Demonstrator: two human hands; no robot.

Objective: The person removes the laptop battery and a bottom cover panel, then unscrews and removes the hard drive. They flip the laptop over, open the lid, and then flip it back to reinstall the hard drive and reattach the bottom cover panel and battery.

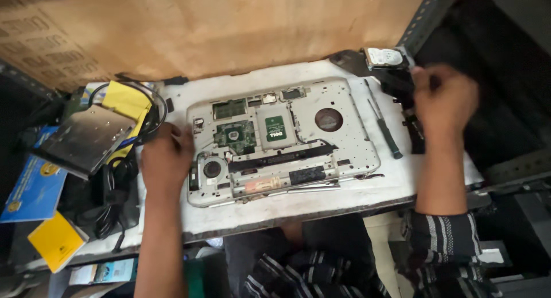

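Observation:
An opened grey laptop base (344,143) lies upside down on a white board (367,195), with its green circuit board (235,134), fan (212,169) and a round hole showing. My left hand (166,160) rests at the laptop's left edge, fingers curled against it. My right hand (445,100) is at the right end of the board over dark parts (416,134), fingers closed; whether it holds anything is hidden. A hard drive (383,57) lies just beyond it. A green-handled screwdriver (385,131) lies between the laptop and my right hand.
A flat silver drive (86,138) sits on yellow cloth and black cables (112,209) at the left. Blue and yellow booklets (34,189) lie at the far left. Cardboard (229,22) lines the back, with a metal shelf upright (427,14) at the right.

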